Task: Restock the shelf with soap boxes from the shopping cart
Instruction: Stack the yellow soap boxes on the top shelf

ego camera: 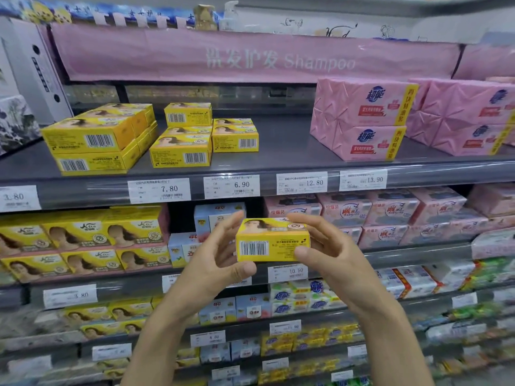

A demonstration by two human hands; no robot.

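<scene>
— Where was the soap box?

— The yellow soap box [271,240] was in the air in front of the shelves, level, with its barcode side facing the camera.

— And the hands?

— Both were grasping it. The left hand [220,257] pinched the left end, thumb under the lower corner and fingers behind. The right hand [331,252] pinched the right end, thumb on the front and fingers over the top.

— What lay around it?

— Up at eleven o'clock from the box, matching yellow boxes [181,150] stood on the grey shelf [284,146] in three short stacks of uneven height. At one o'clock sat big pink packs [362,118]. At twelve o'clock, between the two, the shelf was bare above the price tags [231,186].

— How far along was the job?

— Midway, I'd say. Some boxes were up, but the stacks were low and the back of the shelf looked thin. This box had not yet been placed, and it likely belonged with the yellow ones at eleven o'clock.

— How many were left?

— I couldn't tell, because the cart was out of view.
</scene>
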